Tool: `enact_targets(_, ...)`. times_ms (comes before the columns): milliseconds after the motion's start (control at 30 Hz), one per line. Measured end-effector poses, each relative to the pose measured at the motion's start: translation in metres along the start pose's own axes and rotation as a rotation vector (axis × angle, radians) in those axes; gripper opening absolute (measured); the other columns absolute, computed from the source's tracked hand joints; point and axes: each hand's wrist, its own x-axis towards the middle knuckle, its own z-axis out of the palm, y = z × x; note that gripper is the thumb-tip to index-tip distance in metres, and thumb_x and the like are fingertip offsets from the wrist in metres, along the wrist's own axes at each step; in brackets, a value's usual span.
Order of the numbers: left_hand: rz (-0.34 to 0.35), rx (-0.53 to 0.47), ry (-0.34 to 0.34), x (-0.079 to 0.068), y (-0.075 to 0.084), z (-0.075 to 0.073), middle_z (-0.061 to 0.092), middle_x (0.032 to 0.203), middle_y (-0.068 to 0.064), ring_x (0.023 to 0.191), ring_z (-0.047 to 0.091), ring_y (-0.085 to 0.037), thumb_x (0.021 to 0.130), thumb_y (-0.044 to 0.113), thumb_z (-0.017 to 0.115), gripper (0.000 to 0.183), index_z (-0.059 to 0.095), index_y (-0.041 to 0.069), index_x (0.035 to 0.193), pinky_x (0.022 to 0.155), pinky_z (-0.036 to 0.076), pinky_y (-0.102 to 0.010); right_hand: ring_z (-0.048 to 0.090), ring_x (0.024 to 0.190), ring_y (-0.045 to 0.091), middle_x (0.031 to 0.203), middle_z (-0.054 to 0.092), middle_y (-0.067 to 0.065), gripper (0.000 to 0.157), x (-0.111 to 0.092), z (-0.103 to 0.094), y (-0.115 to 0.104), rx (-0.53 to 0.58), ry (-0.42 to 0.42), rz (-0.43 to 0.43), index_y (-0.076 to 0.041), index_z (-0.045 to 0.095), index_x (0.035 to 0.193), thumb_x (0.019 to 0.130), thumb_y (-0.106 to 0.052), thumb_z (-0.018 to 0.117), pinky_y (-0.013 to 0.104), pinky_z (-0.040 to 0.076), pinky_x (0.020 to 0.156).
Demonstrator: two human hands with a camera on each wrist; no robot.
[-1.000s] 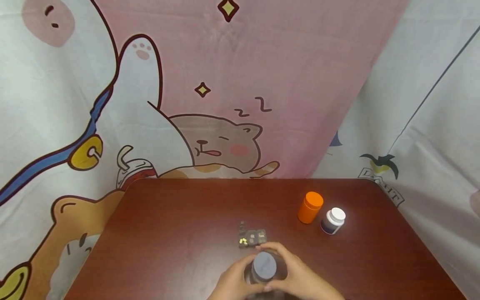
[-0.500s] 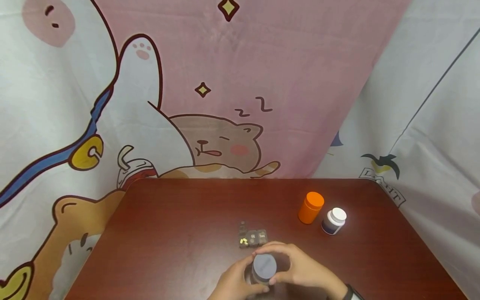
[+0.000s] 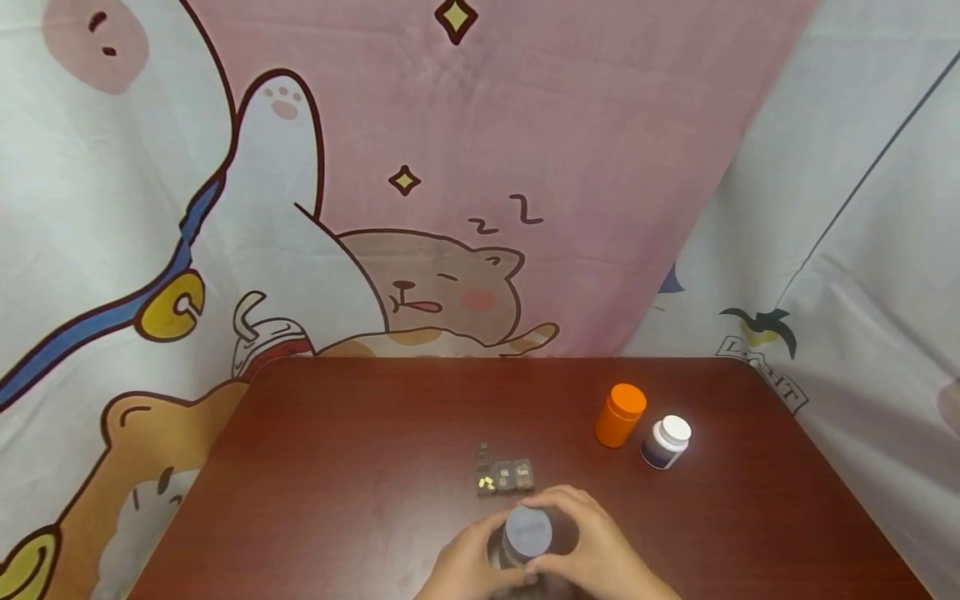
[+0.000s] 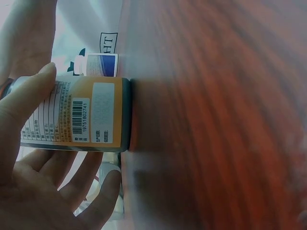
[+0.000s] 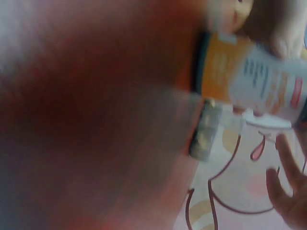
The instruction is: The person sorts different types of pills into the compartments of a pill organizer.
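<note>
A supplement bottle with a grey cap (image 3: 528, 532) stands at the table's front edge; its orange and white label (image 4: 76, 112) carries a barcode in the left wrist view. My left hand (image 3: 467, 565) curls round the bottle's left side. On the right, my right hand (image 3: 600, 546) has its thumb and fingers about the cap. That hand is partly cut off and blurred in the right wrist view. Just beyond the bottle lies a small dark pill organizer (image 3: 514, 475). One of its compartments is open, with several yellow tablets (image 3: 486, 483) in it.
An orange bottle (image 3: 621, 415) and a white bottle with a dark blue label (image 3: 666, 442) stand to the right on the dark red wooden table (image 3: 337, 467). A cartoon-printed cloth (image 3: 600, 167) hangs behind the table's back edge.
My right hand turns at the cap: its wrist and dark band showed half a second ago and are now out of view. The left hand and the bottle stay in place.
</note>
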Motion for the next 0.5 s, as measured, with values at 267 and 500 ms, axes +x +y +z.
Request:
enact_targets(267,-0.004,-0.013,-0.013,-0.001,0.000,0.000,0.067,0.123,-0.004,0.108,0.060,-0.028,0.066,0.053,0.074,0.072,0.056,0.021,0.128,0.085,0.051,-0.060,0.049,0.111,0.012,0.125,0.055,-0.006,0.074,-0.003,-0.002,-0.001,0.096,-0.136,0.040,-0.029,0.049,0.129,0.063,-0.051,0.076,0.051,0.050,0.085)
enact_targets(500,0.006,0.020,0.007,0.000,-0.001,0.001,0.068,0.122,-0.007,0.107,0.061,-0.030,0.064,0.048,0.077,0.073,0.056,0.019,0.128,0.085,0.050,-0.061,0.042,0.131,0.024,0.146,0.046,0.014,0.078,0.022,-0.011,0.035,0.636,-0.524,-0.108,-0.007,0.035,0.143,0.075,-0.006,0.072,0.056,0.037,0.108)
